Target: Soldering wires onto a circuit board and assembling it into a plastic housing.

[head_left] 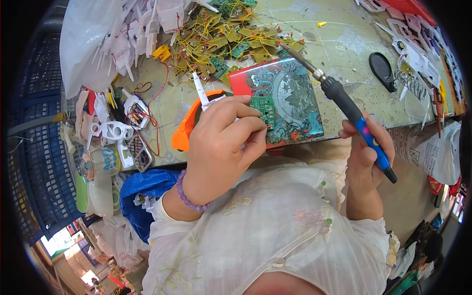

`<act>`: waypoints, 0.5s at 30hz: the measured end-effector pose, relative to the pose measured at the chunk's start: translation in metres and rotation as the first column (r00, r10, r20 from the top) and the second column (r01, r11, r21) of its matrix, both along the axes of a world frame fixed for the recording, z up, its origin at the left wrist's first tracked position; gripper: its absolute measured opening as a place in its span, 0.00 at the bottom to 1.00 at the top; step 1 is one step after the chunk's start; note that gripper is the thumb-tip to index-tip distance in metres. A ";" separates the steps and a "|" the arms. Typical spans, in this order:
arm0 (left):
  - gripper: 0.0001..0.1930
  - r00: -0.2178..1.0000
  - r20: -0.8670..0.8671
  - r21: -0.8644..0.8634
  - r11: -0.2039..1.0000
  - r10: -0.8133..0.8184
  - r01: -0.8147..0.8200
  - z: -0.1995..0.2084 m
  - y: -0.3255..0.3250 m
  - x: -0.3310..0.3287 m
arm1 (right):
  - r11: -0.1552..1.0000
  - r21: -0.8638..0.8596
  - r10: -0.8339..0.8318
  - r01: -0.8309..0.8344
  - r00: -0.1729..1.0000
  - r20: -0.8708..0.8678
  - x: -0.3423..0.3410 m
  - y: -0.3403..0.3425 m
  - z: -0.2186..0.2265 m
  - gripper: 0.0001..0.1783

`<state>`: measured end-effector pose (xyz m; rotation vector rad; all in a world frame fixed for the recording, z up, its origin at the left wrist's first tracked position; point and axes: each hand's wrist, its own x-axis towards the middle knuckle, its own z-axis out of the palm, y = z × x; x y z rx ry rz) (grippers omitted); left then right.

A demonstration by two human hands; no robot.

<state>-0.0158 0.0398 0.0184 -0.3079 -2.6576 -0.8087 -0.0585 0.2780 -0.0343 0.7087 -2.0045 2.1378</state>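
My left hand (228,132), a bead bracelet at its wrist, is closed with fingertips at the left edge of a small green circuit board (263,111). The board lies over a red and dark patterned box or book (295,98) at the table's front edge. Partly hidden behind that hand are a white plastic piece (200,89) and an orange object (185,129). In my right hand (368,147) is a soldering iron (344,101) with a blue and black handle. Its tip points up and left, above the far edge of the patterned box.
Small boards with yellow wires (221,39) are heaped at the back. White plastic parts fill a bag (93,44) at the far left. A black oval part (382,69) and a metal spring coil (413,83) lie at right. Jars (105,160) stand at left.
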 end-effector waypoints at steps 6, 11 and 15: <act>0.08 1.000 0.022 0.060 0.998 0.003 -0.004 -0.003 -0.003 0.003 | 0.996 -0.085 0.004 -0.013 0.994 -0.111 -0.001 0.017 -0.007 0.25; 0.07 0.998 0.056 0.112 0.994 -0.022 0.015 -0.001 -0.003 0.004 | 0.992 -0.119 0.028 -0.047 0.988 -0.150 0.003 0.026 0.002 0.21; 0.07 0.996 0.080 0.150 0.988 -0.036 0.024 -0.003 -0.006 0.004 | 0.991 -0.110 0.064 -0.076 0.992 -0.108 0.003 0.021 0.003 0.20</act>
